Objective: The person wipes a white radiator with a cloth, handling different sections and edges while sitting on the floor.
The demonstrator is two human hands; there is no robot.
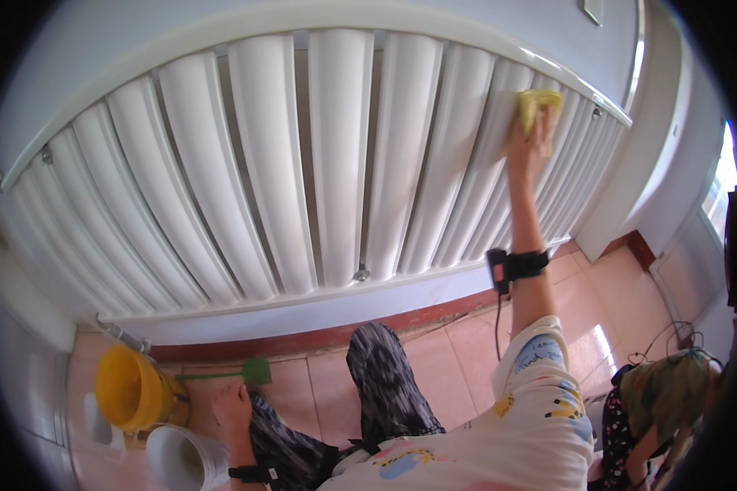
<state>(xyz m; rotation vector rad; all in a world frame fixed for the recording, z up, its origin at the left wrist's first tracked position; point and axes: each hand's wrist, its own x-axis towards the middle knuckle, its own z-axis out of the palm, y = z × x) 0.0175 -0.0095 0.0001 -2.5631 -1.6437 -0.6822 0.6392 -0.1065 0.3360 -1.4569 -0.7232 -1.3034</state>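
My right hand point(530, 138) is stretched out to the upper right, pressing a yellow cloth point(539, 101) against the white radiator point(341, 153). The cloth lies on the upper part of the narrow columns, and the hand is slightly blurred. Low on the left, my left hand point(231, 407) rests beside my knee, with no object visible in it. Near it lies a green fly swatter point(257, 371) on the floor. A yellow bucket point(123, 390) and a white bucket point(187, 460) stand to the left of that hand.
A pipe point(123, 334) leaves the radiator's lower left end. Pink floor tiles point(335, 393) meet a dark red skirting point(239, 347). At lower right another person point(657, 405) bends over, close to thin cables point(669, 340). A black wrist strap point(525, 265) with a hanging cable is on my right forearm.
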